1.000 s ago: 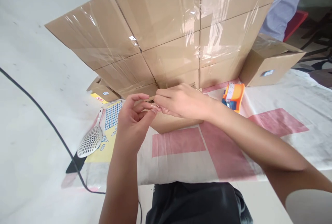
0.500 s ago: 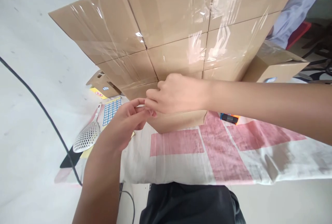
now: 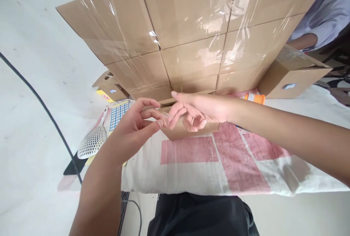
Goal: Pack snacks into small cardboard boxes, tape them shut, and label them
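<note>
My left hand (image 3: 136, 121) is raised over the near edge of the table, thumb and fingertips drawn into a pinch; what they hold is too small or too clear to make out. My right hand (image 3: 198, 110) reaches in from the right, palm turned up and fingers loose and apart, its middle fingertip touching the left fingertips. Just behind both hands lies a small cardboard box (image 3: 188, 131) on the pink-and-white cloth (image 3: 188, 152).
A wall of brown boxes wrapped in clear tape (image 3: 191, 28) stands behind. An orange tape dispenser (image 3: 255, 98) and another box (image 3: 295, 77) are at right. A white skimmer (image 3: 91, 146), a yellow sticker sheet (image 3: 119, 113) and a black cable (image 3: 41, 106) are at left. Another person's sleeve (image 3: 322, 13) shows top right.
My right hand has turned palm up and its fingers have loosened from the shared pinch. My left hand has stayed in about the same place. The view has shifted slightly.
</note>
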The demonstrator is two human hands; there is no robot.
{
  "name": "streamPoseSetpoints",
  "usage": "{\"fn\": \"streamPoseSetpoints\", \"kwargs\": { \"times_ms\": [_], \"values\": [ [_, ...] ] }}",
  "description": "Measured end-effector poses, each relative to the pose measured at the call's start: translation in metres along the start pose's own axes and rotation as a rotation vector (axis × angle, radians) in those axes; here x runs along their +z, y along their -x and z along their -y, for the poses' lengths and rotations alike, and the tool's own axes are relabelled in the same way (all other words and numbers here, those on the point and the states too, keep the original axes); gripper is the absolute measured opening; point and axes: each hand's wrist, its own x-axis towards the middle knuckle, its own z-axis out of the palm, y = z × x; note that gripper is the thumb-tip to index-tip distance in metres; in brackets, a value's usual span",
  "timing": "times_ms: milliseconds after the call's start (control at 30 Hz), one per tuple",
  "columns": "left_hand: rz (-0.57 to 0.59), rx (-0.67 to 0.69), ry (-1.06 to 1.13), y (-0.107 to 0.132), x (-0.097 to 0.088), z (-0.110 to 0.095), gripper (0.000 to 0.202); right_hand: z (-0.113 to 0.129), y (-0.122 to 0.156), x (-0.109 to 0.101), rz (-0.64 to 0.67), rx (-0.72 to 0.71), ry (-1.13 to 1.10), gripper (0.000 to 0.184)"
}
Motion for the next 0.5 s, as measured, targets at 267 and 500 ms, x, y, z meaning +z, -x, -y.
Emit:
{"fn": "streamPoseSetpoints", "kwargs": {
  "times_ms": [267,500],
  "values": [
    [-0.070,-0.094,-0.028,0.008,0.013,0.002,0.041,0.017,0.000,-0.020,-0.080,-0.053,0.281,0.019],
    [-0.140,-0.222,0.224,-0.011,0.075,0.035,0.032,0.062,0.010,-0.038,-0.051,-0.013,1.092,0.015]
  ]
}}
